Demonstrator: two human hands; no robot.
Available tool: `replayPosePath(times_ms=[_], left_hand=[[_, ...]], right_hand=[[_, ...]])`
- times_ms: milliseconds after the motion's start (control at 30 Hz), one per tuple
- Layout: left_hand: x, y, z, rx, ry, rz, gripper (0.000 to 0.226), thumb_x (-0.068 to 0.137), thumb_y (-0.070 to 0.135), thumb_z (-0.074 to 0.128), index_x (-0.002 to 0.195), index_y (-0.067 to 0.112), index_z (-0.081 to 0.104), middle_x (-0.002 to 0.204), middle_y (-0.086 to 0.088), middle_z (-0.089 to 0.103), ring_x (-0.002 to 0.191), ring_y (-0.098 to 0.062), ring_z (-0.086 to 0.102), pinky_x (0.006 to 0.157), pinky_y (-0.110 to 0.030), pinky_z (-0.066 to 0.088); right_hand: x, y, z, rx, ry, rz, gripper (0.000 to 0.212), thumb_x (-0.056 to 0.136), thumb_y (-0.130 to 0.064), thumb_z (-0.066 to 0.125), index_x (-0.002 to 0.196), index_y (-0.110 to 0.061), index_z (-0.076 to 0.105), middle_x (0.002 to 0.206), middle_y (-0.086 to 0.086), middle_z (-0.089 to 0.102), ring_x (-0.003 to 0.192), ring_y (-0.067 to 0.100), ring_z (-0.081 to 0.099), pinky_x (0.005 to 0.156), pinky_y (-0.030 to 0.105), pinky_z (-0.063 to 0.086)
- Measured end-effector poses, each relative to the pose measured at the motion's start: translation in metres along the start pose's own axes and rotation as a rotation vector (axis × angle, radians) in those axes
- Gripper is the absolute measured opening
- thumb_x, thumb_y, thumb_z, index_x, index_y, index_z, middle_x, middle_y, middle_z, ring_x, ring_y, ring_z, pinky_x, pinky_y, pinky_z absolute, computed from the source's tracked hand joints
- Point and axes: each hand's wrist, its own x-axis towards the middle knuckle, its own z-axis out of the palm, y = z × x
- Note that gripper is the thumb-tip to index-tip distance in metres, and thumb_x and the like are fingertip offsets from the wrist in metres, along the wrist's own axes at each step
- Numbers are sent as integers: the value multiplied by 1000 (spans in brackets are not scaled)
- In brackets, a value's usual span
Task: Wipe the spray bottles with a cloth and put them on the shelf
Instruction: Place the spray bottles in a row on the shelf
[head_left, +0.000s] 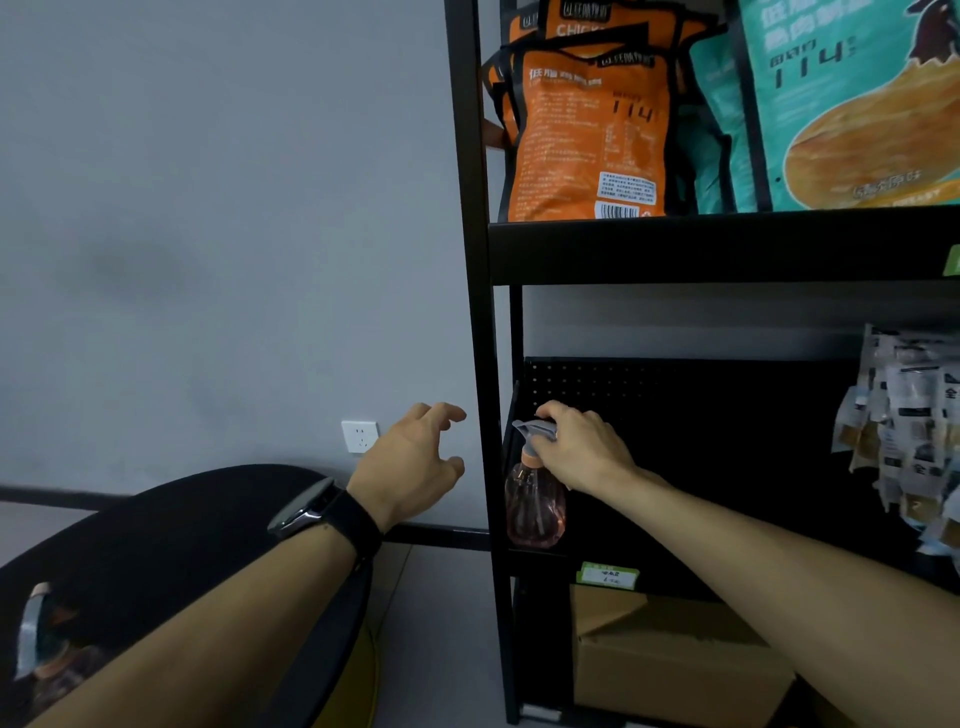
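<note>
The right hand (582, 447) is clamped over the grey trigger head of a pink spray bottle (535, 506), which stands upright, long axis vertical, at the far left end of the middle shelf (540, 558), close to the black upright post. The left hand (415, 462) hangs empty with fingers spread, left of the post and outside the shelf. Judgement: placement appears near complete; release falls to the right hand. No cloth is visible.
</note>
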Motion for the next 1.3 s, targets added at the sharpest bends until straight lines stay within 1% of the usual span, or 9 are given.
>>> replayPosePath(times_ms=[133, 233, 300, 433, 567, 733, 933, 1033, 1300], left_hand=[[-5, 2, -11, 6, 12, -6, 50, 91, 21, 62, 139, 23, 47, 134, 0, 52, 99, -17, 60, 90, -29, 49], [-10, 4, -21, 21, 32, -3, 49, 93, 23, 62, 139, 23, 47, 134, 0, 52, 94, -13, 56, 86, -24, 45], [-15, 6, -31, 27, 43, -12, 48, 94, 26, 61, 139, 23, 47, 134, 1, 52, 95, -13, 56, 85, -23, 44], [-35, 7, -57, 10, 81, -49, 44, 95, 29, 59, 137, 23, 50, 130, 1, 55, 99, -17, 60, 92, -30, 46], [-63, -4, -77, 19, 134, -95, 42, 94, 27, 59, 136, 22, 52, 129, 2, 56, 91, -14, 53, 86, -26, 40], [-106, -32, -93, 30, 167, -160, 42, 94, 26, 59, 135, 20, 52, 129, -1, 57, 93, -14, 53, 84, -26, 42], [-160, -70, -113, 50, 201, -290, 42, 93, 28, 61, 134, 20, 53, 129, -1, 58, 107, -19, 62, 96, -33, 47], [-184, -93, -123, 71, 222, -362, 43, 92, 29, 61, 134, 21, 53, 128, 0, 59, 107, -19, 61, 95, -33, 47], [-247, -152, -136, 80, 242, -534, 44, 90, 28, 64, 133, 22, 54, 126, -1, 61, 104, -20, 62, 94, -37, 50]], right_hand=[[-4, -5, -7, -41, 25, -32, 52, 95, -31, 53, 144, -21, 38, 133, 3, 54, 113, 23, 57, 76, 27, 43], [-8, -12, -17, -84, 74, -80, 45, 96, -33, 50, 139, -19, 45, 134, 3, 53, 120, 22, 52, 96, 34, 43], [-15, -19, -22, -99, 122, -134, 40, 97, -33, 48, 134, -17, 51, 131, 2, 56, 119, 20, 52, 101, 36, 40], [-37, -44, -33, -34, 158, -278, 33, 98, -29, 48, 125, -15, 59, 124, 1, 60, 113, 18, 55, 99, 34, 42], [-55, -73, -31, 7, 135, -399, 31, 96, -29, 49, 121, -15, 62, 117, 0, 63, 103, 17, 59, 91, 33, 47], [-73, -114, -9, 2, 74, -540, 31, 96, -29, 49, 120, -15, 62, 115, -1, 64, 104, 18, 59, 85, 29, 45], [-93, -167, 29, 33, -37, -617, 33, 97, -29, 46, 123, -15, 59, 120, -1, 61, 108, 18, 56, 86, 30, 43], [-102, -190, 48, 54, -83, -646, 33, 97, -32, 46, 123, -16, 60, 121, -2, 61, 110, 18, 56, 91, 32, 45], [-126, -233, 112, 102, -196, -688, 30, 95, -34, 49, 119, -21, 61, 113, -6, 62, 104, 17, 57, 89, 37, 49]])
